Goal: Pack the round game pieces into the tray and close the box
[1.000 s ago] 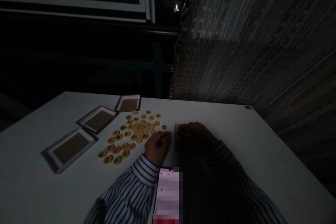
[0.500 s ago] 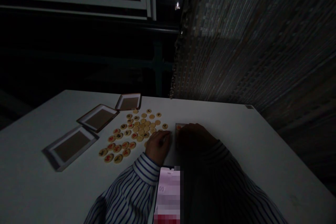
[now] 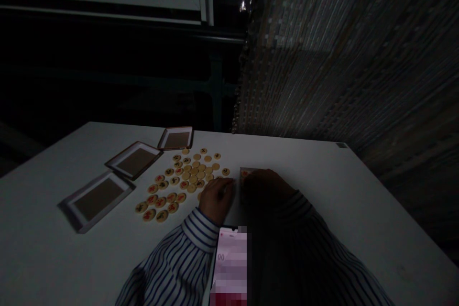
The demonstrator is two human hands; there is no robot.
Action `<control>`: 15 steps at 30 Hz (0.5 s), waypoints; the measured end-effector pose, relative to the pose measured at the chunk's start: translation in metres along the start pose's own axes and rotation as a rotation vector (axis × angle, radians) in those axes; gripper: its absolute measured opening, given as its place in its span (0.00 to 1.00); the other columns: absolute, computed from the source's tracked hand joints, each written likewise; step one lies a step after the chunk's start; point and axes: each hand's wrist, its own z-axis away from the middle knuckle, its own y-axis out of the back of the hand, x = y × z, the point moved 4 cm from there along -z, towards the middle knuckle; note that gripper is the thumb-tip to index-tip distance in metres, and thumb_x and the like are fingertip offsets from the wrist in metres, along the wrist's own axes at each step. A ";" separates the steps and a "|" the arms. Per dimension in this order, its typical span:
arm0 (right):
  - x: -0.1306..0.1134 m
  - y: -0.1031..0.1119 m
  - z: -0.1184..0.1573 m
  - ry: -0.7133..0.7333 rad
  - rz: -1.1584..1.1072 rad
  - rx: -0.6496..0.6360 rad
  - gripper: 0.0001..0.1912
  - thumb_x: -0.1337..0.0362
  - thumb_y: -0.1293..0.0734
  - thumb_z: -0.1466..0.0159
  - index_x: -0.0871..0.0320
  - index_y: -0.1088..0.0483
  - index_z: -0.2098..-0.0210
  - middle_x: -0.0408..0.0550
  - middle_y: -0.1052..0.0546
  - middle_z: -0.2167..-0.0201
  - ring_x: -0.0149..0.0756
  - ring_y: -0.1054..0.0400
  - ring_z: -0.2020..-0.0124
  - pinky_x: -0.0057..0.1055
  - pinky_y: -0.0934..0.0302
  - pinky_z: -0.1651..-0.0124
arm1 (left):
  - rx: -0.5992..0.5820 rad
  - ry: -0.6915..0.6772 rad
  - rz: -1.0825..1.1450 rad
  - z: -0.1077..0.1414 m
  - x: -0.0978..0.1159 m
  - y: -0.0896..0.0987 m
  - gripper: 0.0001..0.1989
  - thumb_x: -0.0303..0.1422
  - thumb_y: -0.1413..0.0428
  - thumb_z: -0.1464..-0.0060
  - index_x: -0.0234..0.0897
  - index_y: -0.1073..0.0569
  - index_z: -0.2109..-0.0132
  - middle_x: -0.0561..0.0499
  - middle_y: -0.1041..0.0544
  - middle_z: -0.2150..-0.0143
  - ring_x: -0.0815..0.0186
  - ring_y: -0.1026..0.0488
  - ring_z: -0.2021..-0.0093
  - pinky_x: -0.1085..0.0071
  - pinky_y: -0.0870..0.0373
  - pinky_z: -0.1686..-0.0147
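Round wooden Chinese chess pieces lie spread on the white table, some with red or black characters up and some blank side up. My left hand rests at their right edge, its fingers curled in and partly hidden; whether anything is in them does not show. To its right, my right hand lies over a shallow box, where a red-marked piece shows at the far left corner. Deep shadow hides the right fingers and most of the box.
Three shallow trays or lids stand to the left: a near one, a middle one and a far one. A lit phone lies between my forearms. A string curtain hangs behind the table.
Almost nothing differs. The right hand has shifted very slightly over the box; the left hand and the loose pieces stay where they were.
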 end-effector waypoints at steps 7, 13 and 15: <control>0.000 0.001 0.001 0.022 -0.027 -0.006 0.17 0.52 0.40 0.43 0.56 0.27 0.67 0.51 0.24 0.67 0.38 0.30 0.66 0.29 0.41 0.66 | -0.011 0.016 0.010 0.001 0.000 0.000 0.09 0.31 0.50 0.49 0.38 0.26 0.63 0.48 0.24 0.65 0.65 0.28 0.63 0.67 0.32 0.60; -0.002 0.001 0.002 0.066 -0.015 -0.005 0.15 0.54 0.41 0.43 0.55 0.27 0.67 0.50 0.24 0.68 0.40 0.30 0.66 0.30 0.42 0.67 | -0.006 0.009 0.017 0.001 -0.001 -0.002 0.09 0.31 0.50 0.49 0.37 0.27 0.62 0.48 0.24 0.65 0.65 0.29 0.62 0.67 0.32 0.60; -0.002 0.003 0.002 0.058 -0.025 -0.022 0.15 0.54 0.40 0.43 0.56 0.27 0.67 0.50 0.24 0.67 0.39 0.30 0.65 0.30 0.42 0.66 | -0.002 0.009 0.020 0.001 -0.001 -0.001 0.09 0.30 0.50 0.49 0.37 0.27 0.62 0.48 0.24 0.65 0.65 0.29 0.62 0.67 0.32 0.60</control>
